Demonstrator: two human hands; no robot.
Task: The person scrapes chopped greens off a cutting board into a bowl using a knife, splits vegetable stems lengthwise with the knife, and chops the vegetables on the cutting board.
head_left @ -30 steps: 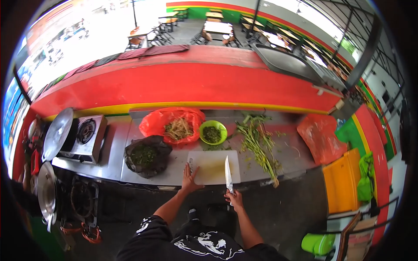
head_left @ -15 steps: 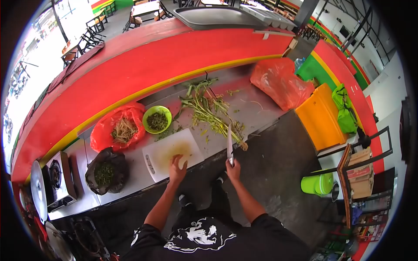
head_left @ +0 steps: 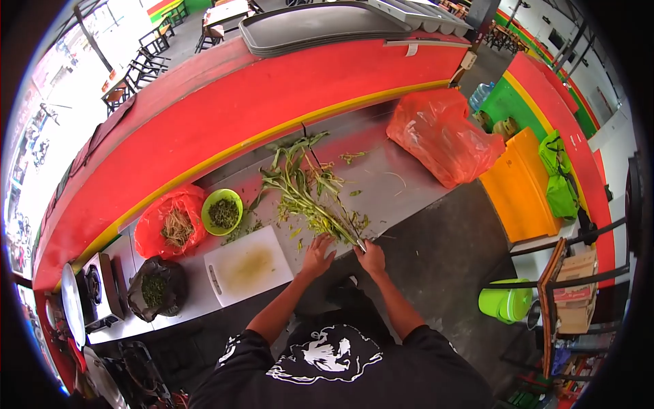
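A bundle of leafy green stalks (head_left: 310,198) lies across the metal counter, its cut ends pointing toward me. My right hand (head_left: 370,258) grips a knife (head_left: 360,244) at the stalks' near end; most of the blade is hard to make out against them. Beside the same end, my left hand (head_left: 317,256) has its fingers extended and thumb apart, holding nothing I can see. Left of it is a white cutting board (head_left: 278,253) with a greenish-brown stain. Chopped greens fill a lime-green bowl (head_left: 238,223) behind the board.
A red plastic bag (head_left: 146,238) with pale roots and a black bag (head_left: 137,300) of chopped greens stand on the left, near a gas stove (head_left: 107,300). Another red bag (head_left: 443,136) sits at the counter's right end. An orange bin (head_left: 521,191) is beyond it.
My left hand has gone from above the cutting board to beside the stalks' near end. The knife, upright before, is now lower against the stalks. The view has shifted slightly.
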